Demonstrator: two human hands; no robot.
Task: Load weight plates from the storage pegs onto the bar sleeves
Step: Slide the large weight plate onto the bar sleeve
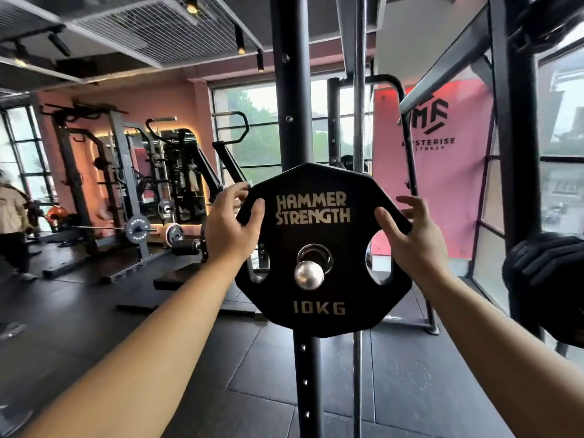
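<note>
A black 10 kg weight plate [319, 245] marked HAMMER STRENGTH hangs in front of me on a chrome storage peg [309, 275] that pokes through its centre hole. The peg is fixed to a black upright post [289, 90]. My left hand [229, 227] grips the plate's upper left edge, thumb on the face and fingers behind. My right hand [410, 238] holds the upper right edge the same way, its fingers partly spread behind the rim. The plate sits slightly low on the peg.
More black plates [546, 279] hang on a frame at the right, beside the windows. A chrome guide rod [358, 128] runs vertically just right of the post. Squat racks with a loaded barbell [137, 229] stand at the left, and a person [14, 222] walks there.
</note>
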